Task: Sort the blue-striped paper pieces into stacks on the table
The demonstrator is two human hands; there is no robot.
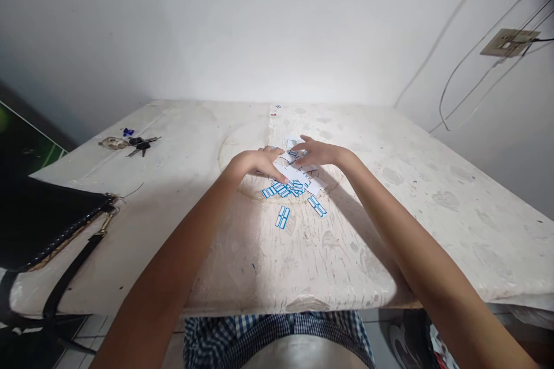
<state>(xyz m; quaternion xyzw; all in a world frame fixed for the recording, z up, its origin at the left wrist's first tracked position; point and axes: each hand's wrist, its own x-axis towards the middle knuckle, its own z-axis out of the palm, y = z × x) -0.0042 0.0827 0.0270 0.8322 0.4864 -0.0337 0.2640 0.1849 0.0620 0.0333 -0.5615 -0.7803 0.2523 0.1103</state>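
A loose heap of small white paper cards with blue outlines [295, 188] lies near the middle of the table. My left hand [261, 163] rests over the heap's left side, thumb stretched toward the cards and fingers apart. From the right, my right hand [319, 152] reaches over the far side of the heap with its fingers spread. Between the hands lie plain white paper pieces [289, 172]. Two cards sit apart, nearer to me: one card [283, 217] at the front and another card [317, 206] to its right. The palms hide part of the heap.
The table [367, 265] has a light, stained cover. Keys [142, 144] lie at the left, and a black bag [52, 222] with a strap sits on the left edge. Behind is a white wall [259, 46]; cables hang by a socket [508, 43].
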